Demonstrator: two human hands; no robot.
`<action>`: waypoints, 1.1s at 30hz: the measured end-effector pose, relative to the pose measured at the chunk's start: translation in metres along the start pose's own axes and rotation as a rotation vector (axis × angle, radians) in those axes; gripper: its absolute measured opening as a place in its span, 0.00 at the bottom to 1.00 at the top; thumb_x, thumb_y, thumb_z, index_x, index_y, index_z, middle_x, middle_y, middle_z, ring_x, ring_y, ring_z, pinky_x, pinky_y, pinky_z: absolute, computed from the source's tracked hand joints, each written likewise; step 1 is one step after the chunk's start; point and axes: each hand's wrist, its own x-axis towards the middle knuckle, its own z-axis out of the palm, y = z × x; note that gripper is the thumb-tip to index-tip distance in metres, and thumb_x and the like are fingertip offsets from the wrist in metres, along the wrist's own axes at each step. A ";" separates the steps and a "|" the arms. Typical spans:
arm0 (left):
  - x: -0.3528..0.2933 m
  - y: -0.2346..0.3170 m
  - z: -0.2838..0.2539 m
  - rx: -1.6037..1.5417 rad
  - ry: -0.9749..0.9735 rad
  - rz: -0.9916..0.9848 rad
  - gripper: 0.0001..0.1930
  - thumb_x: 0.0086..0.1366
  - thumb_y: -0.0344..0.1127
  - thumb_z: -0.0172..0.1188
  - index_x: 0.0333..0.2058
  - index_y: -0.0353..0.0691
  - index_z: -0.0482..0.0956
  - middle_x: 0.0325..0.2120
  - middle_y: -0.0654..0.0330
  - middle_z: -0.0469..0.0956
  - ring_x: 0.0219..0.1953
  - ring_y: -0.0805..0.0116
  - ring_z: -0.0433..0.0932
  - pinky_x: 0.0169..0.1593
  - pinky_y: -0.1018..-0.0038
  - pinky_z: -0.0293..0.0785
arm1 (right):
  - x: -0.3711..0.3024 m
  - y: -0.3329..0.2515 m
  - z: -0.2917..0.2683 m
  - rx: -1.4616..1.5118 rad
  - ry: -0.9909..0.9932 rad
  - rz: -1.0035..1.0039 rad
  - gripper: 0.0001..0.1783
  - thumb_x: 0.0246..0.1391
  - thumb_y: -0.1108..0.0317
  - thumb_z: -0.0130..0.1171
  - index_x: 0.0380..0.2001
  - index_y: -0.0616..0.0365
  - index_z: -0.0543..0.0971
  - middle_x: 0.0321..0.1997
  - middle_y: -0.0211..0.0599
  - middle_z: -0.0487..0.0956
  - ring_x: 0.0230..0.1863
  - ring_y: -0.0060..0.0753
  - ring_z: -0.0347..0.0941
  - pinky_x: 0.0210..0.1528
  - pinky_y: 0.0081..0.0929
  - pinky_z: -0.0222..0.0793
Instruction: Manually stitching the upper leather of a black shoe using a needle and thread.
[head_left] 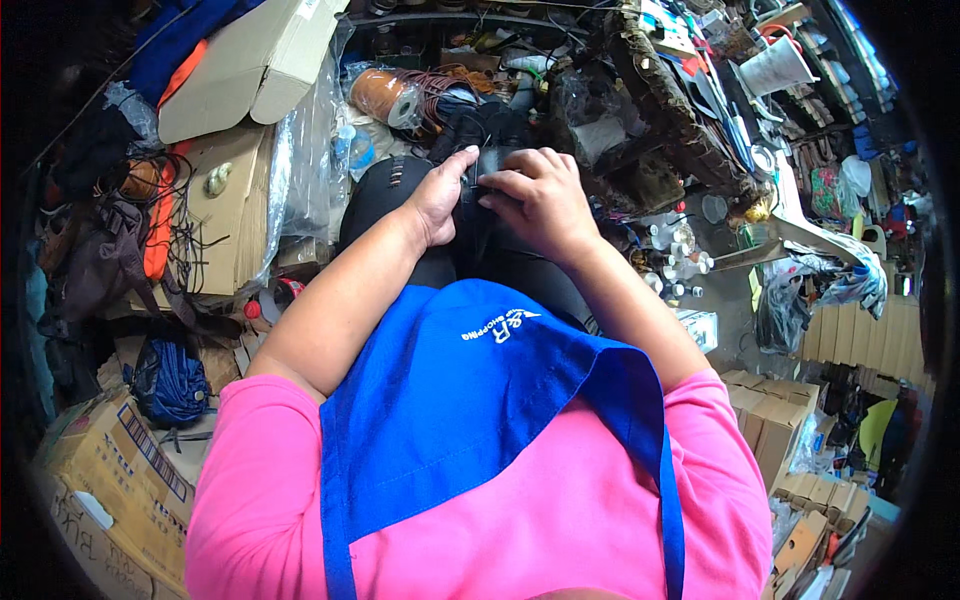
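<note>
I sit with a dark, shiny piece (488, 162) held between my knees; its kind cannot be made out against my black trousers. My left hand (440, 198) is closed along its left side, thumb pointing up and away from me, with the other fingers mostly hidden. On the right side, my right hand (545, 200) has its fingers curled, thumb and forefinger bent together close to the dark piece. Whatever those fingertips grip is too small to name. A blue apron (440, 400) covers my lap up to the wrists.
Beyond my knees lie a spool of orange cord (385, 97) and tangled cords. Flattened cardboard (225, 200) leans at the left. To the right stand several small bottles (680, 245), a worn bench edge (690, 110) and a white cup (778, 68). Cardboard boxes (770, 410) sit lower right.
</note>
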 end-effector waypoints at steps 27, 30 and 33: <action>0.006 -0.021 0.023 0.472 -0.062 0.187 0.14 0.62 0.39 0.58 0.43 0.39 0.76 0.35 0.61 0.80 0.37 0.71 0.78 0.45 0.73 0.73 | -0.205 0.091 -0.362 -1.007 -0.277 0.412 0.13 0.57 0.73 0.53 0.46 0.53 0.76 0.40 0.42 0.77 0.41 0.42 0.75 0.41 0.32 0.71; 0.007 -0.029 0.031 0.513 -0.025 0.207 0.13 0.62 0.39 0.58 0.42 0.40 0.75 0.34 0.62 0.79 0.36 0.73 0.78 0.44 0.75 0.72 | -0.216 0.097 -0.394 -0.997 -0.092 0.254 0.13 0.57 0.72 0.53 0.46 0.53 0.76 0.38 0.41 0.77 0.36 0.41 0.74 0.40 0.33 0.70; 0.000 -0.021 0.029 0.346 -0.011 0.163 0.12 0.60 0.38 0.59 0.39 0.38 0.78 0.33 0.61 0.80 0.34 0.73 0.77 0.41 0.76 0.72 | -0.196 0.094 -0.366 -0.663 -0.002 0.437 0.15 0.57 0.70 0.55 0.48 0.54 0.76 0.36 0.37 0.76 0.33 0.30 0.72 0.37 0.25 0.68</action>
